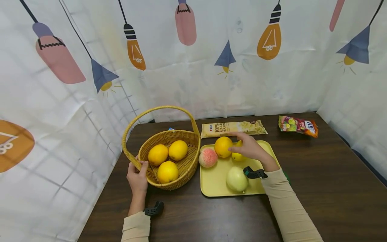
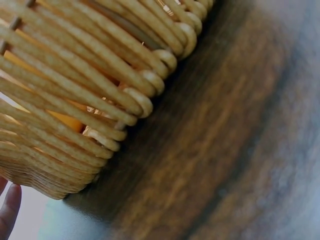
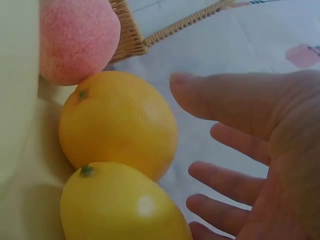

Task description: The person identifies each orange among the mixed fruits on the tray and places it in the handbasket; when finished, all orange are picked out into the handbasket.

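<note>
At the left, my left hand (image 1: 138,179) grips the side of the woven basket (image 1: 188,173) at the foot of its tall handle, thumb over the rim. Three yellow-orange fruits (image 1: 167,172) lie inside it. Over the back of the yellow tray (image 1: 213,186) hovers my right hand (image 1: 249,148), fingers spread and holding nothing. In the right wrist view, the orange (image 3: 120,125) and the lemon (image 3: 122,205) lie just beside its fingers, with a gap between. A pink peach (image 1: 208,157) touches the orange. Nearer the front of the tray sits a pale green round fruit (image 1: 237,179).
Behind the tray lies a long yellow noodle packet (image 1: 232,129). A red and purple snack bag (image 1: 297,126) rests at the back right of the dark wooden table (image 1: 317,181). A patterned curtain (image 1: 205,84) hangs behind the table.
</note>
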Tool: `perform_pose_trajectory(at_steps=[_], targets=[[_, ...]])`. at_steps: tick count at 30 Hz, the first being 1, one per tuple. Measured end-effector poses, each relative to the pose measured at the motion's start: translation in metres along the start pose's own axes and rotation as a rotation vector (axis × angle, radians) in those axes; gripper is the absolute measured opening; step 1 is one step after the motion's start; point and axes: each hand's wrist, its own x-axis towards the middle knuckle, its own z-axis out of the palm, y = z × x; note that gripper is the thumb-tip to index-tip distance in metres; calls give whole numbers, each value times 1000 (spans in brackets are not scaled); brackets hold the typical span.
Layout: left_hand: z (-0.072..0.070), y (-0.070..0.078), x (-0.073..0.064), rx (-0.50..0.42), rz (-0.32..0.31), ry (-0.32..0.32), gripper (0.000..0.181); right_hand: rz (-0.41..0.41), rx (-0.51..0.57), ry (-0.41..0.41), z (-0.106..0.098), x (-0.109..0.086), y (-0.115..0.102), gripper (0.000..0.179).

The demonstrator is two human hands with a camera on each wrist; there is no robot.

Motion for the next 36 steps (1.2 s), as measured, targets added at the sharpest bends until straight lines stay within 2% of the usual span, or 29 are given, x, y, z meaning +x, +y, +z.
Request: perform_pose_trajectory(at_steps=[7,12,17,23,27,36], targets=[[0,0,0,-2,-11,-25,21,-72,33,-51,9,3,5,72],[2,1,-1,1,-3,-5,21,-89,-40,-48,20,5,6,75],[2,-1,-1,4,2,3,22,-104,-145,0,29,8,6,70],[2,-1,-1,9,3,9,19,-85,-174,78,35,11,10,67],[2,0,-1,5,1,9,20,-80,-226,106,37,11,10,73],[0,-1,-2,-9,2,-13,26,-69,-318,115,41,14,11,88]])
